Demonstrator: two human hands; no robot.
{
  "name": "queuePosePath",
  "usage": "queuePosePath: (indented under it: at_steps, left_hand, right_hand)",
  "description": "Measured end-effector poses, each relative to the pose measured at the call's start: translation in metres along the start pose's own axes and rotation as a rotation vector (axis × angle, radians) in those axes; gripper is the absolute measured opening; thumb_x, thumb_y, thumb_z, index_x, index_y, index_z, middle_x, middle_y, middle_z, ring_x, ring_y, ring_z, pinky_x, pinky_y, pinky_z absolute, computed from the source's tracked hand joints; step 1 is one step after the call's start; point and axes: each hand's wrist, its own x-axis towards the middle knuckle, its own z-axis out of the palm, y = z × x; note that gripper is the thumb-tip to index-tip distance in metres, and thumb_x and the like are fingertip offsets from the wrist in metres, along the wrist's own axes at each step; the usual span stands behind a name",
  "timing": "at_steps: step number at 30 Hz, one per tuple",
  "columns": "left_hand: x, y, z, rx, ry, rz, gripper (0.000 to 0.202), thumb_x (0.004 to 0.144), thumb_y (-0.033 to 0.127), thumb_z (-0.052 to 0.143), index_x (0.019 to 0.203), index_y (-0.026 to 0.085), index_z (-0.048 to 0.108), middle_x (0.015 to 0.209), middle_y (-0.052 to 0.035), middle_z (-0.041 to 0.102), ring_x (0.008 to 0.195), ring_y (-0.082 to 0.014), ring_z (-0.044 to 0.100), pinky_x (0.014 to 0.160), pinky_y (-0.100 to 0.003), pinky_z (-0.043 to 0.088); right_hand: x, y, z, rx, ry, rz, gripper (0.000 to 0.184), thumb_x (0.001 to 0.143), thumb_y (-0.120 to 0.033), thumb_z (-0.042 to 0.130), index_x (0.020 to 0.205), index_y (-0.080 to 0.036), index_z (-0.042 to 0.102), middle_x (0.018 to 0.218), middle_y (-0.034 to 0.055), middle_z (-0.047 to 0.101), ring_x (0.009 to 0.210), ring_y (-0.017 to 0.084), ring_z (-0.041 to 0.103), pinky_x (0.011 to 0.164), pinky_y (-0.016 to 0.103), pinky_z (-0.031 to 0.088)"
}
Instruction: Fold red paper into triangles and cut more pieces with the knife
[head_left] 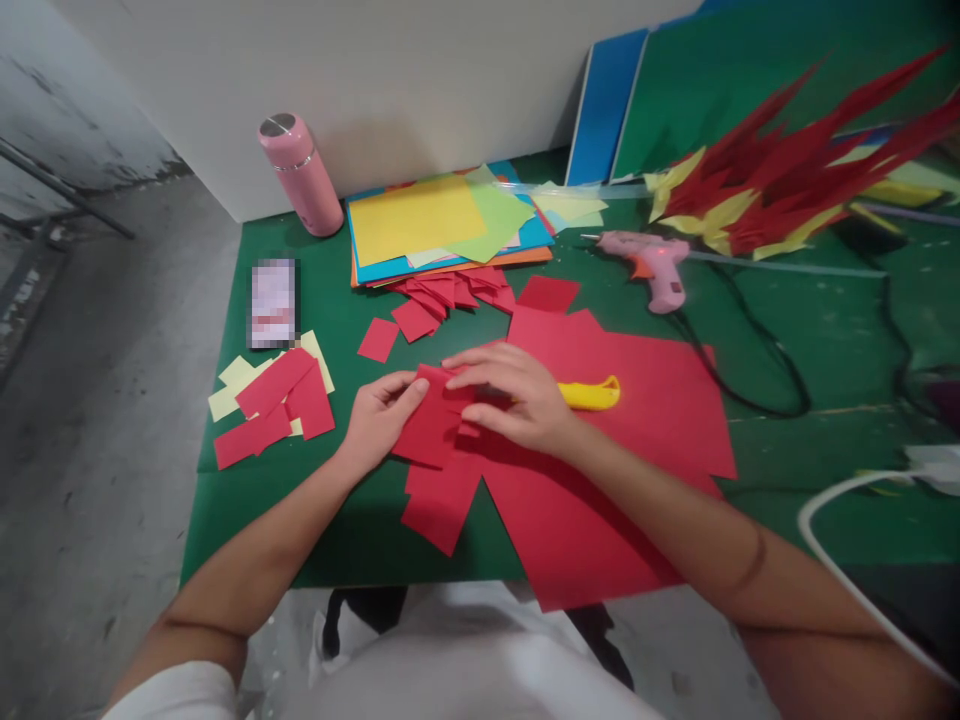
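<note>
A folded-looking piece of red paper (pixel 427 425) is held above the green table, its left edge pinched between the thumb and fingers of my left hand (pixel 381 420). My right hand (pixel 521 398) is at the paper's right edge, fingers curved over it and thumb below, with a small red flap between them. Beneath lie red paper strips (pixel 442 510) and a large red sheet (pixel 607 480). A yellow utility knife (pixel 592 394) rests on that sheet, partly hidden behind my right hand. Small red paper squares (pixel 431 300) are heaped just beyond my hands.
Red and pale yellow scraps (pixel 274 400) and a pixelated phone-like object (pixel 273 303) lie left. Behind are a pink bottle (pixel 304 180) and stacked coloured paper (pixel 420 220). A pink glue gun (pixel 656 262), its black cord (pixel 780 408), paper flames (pixel 795 190) and a white cable (pixel 817 510) occupy the right.
</note>
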Motion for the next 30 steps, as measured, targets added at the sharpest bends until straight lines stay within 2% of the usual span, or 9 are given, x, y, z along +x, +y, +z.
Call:
queuePosePath:
  at_steps: [3, 6, 9, 12, 15, 19, 24, 30]
  left_hand:
    - [-0.001, -0.001, 0.002, 0.060, -0.013, 0.060, 0.039, 0.077, 0.057, 0.072, 0.083, 0.019, 0.077, 0.089, -0.0054, 0.076, 0.081, -0.0192, 0.069, 0.076, -0.032, 0.056]
    - [-0.002, -0.003, 0.003, 0.117, -0.009, 0.124, 0.039, 0.079, 0.057, 0.070, 0.083, 0.020, 0.078, 0.097, -0.0066, 0.077, 0.092, -0.0212, 0.070, 0.088, -0.035, 0.055]
    - [-0.003, -0.003, 0.004, 0.155, -0.024, 0.155, 0.042, 0.081, 0.060, 0.066, 0.081, 0.020, 0.078, 0.092, -0.0071, 0.077, 0.094, -0.0217, 0.070, 0.090, -0.035, 0.054]
    - [-0.003, -0.002, 0.005, 0.154, -0.049, 0.165, 0.044, 0.081, 0.061, 0.065, 0.082, 0.019, 0.078, 0.090, -0.0070, 0.077, 0.092, -0.0210, 0.070, 0.086, -0.033, 0.055]
    - [-0.004, -0.001, 0.007, 0.092, -0.049, 0.118, 0.043, 0.077, 0.060, 0.070, 0.089, 0.019, 0.077, 0.087, -0.0059, 0.077, 0.081, -0.0186, 0.070, 0.073, -0.029, 0.057]
    - [-0.004, -0.001, 0.007, 0.073, 0.016, 0.074, 0.037, 0.071, 0.054, 0.077, 0.077, 0.018, 0.073, 0.071, -0.0022, 0.073, 0.061, -0.0132, 0.065, 0.057, -0.024, 0.054]
    - [-0.005, -0.001, 0.008, 0.067, 0.055, 0.097, 0.032, 0.069, 0.048, 0.080, 0.070, 0.017, 0.071, 0.068, -0.0013, 0.072, 0.057, -0.0108, 0.062, 0.056, -0.022, 0.052]
    - [-0.007, -0.001, 0.010, 0.056, 0.015, 0.088, 0.030, 0.070, 0.046, 0.080, 0.069, 0.017, 0.072, 0.068, -0.0022, 0.072, 0.059, -0.0122, 0.062, 0.056, -0.023, 0.051]
  right_hand:
    - [0.001, -0.002, 0.001, 0.066, 0.091, 0.162, 0.021, 0.094, -0.041, 0.055, 0.090, -0.026, 0.068, 0.092, 0.0044, 0.075, 0.086, 0.020, 0.068, 0.078, 0.036, 0.051]
    - [0.002, -0.002, 0.002, 0.073, 0.070, 0.204, 0.023, 0.091, -0.036, 0.061, 0.072, -0.023, 0.065, 0.074, 0.0029, 0.071, 0.073, 0.018, 0.064, 0.069, 0.032, 0.049]
    - [0.003, -0.002, 0.004, 0.113, 0.046, 0.240, 0.024, 0.087, -0.034, 0.065, 0.067, -0.022, 0.063, 0.064, 0.0016, 0.066, 0.064, 0.016, 0.060, 0.062, 0.030, 0.046]
    - [0.003, -0.003, 0.005, 0.133, 0.045, 0.273, 0.023, 0.087, -0.032, 0.065, 0.067, -0.021, 0.063, 0.063, 0.0016, 0.065, 0.063, 0.015, 0.059, 0.060, 0.029, 0.045]
    - [0.002, -0.004, 0.007, 0.134, 0.029, 0.244, 0.022, 0.087, -0.030, 0.065, 0.067, -0.021, 0.064, 0.063, 0.0012, 0.066, 0.064, 0.015, 0.059, 0.063, 0.028, 0.046]
    - [0.001, -0.005, 0.011, 0.135, 0.000, 0.207, 0.020, 0.087, -0.029, 0.065, 0.069, -0.021, 0.064, 0.064, 0.0009, 0.066, 0.065, 0.015, 0.059, 0.065, 0.029, 0.046]
    - [-0.001, -0.006, 0.013, 0.123, 0.029, 0.204, 0.014, 0.086, -0.027, 0.065, 0.073, -0.021, 0.065, 0.071, 0.0023, 0.068, 0.068, 0.015, 0.061, 0.065, 0.029, 0.047]
    - [-0.001, -0.008, 0.014, 0.153, 0.014, 0.178, 0.011, 0.087, -0.022, 0.061, 0.076, -0.020, 0.063, 0.073, 0.0022, 0.067, 0.069, 0.014, 0.060, 0.067, 0.029, 0.047]
